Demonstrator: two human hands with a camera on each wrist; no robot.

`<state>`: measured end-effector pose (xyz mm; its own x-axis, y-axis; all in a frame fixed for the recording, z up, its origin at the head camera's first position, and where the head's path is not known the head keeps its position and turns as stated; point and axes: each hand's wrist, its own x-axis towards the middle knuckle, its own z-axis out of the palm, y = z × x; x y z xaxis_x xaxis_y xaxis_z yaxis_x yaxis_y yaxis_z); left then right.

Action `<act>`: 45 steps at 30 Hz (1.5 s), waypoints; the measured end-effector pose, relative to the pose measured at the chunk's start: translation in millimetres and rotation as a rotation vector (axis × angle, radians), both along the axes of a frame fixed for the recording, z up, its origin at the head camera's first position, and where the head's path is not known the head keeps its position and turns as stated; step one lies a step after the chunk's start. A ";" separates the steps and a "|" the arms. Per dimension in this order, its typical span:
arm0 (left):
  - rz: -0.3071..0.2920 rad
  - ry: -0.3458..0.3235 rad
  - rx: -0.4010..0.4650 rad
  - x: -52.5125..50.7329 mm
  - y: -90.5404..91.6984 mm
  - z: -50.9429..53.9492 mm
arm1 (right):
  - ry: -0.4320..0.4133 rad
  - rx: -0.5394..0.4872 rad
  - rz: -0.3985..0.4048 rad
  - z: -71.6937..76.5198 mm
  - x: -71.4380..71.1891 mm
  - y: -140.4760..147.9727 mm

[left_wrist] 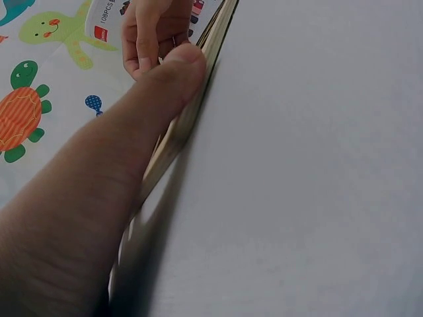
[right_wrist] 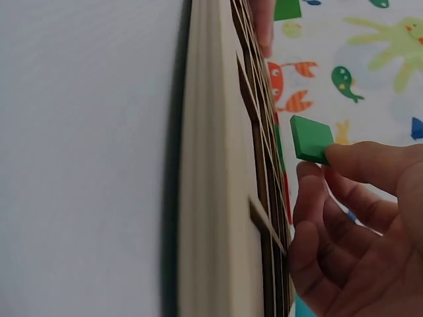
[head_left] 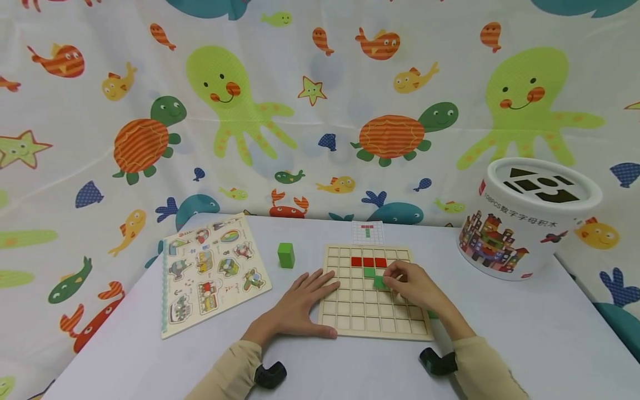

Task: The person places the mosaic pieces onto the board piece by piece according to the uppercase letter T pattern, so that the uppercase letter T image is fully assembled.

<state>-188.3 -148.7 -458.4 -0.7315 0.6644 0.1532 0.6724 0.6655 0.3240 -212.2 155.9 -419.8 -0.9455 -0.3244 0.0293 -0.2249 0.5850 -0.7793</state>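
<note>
My right hand (head_left: 407, 283) pinches a thin green square tile (right_wrist: 312, 140) between thumb and fingertips, just above the wooden grid board (head_left: 350, 323). In the board's upper part, three red tiles (head_left: 368, 261) lie side by side in a row, with one green tile (head_left: 369, 273) set beneath the middle. My left hand (head_left: 300, 308) rests spread at the board's left side, fingertips on its edge and thumb at the near corner. Behind the board lies a small card (head_left: 367, 233) printed with a grid of red and green squares.
A green block (head_left: 286, 255) stands left of the board. Farther left lies a picture puzzle board (head_left: 215, 272). A white bucket (head_left: 525, 222) with shape holes in its lid stands at the back right. Something green (head_left: 433, 314) shows by the grid board's right edge. Behind the table hangs a printed cloth (head_left: 320, 116).
</note>
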 end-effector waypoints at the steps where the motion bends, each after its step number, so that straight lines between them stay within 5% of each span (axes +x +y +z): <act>1: 0.001 0.003 -0.006 -0.1 0.1 -0.2 | 0.002 0.006 -0.004 0.2 -0.4 -2.1; 21: 0.011 -0.013 -0.021 0.1 2.3 2.3 | 0.026 0.130 -0.075 3.8 -3.9 -24.0; 45: 0.011 -0.011 -0.033 0.0 1.6 2.5 | 0.068 0.132 -0.056 0.6 -1.5 -27.2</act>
<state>-188.3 -147.1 -455.9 -0.7406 0.6606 0.1229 0.6611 0.6836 0.3091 -213.7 128.8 -419.2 -0.9595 -0.2765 0.0542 -0.2385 0.6943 -0.6790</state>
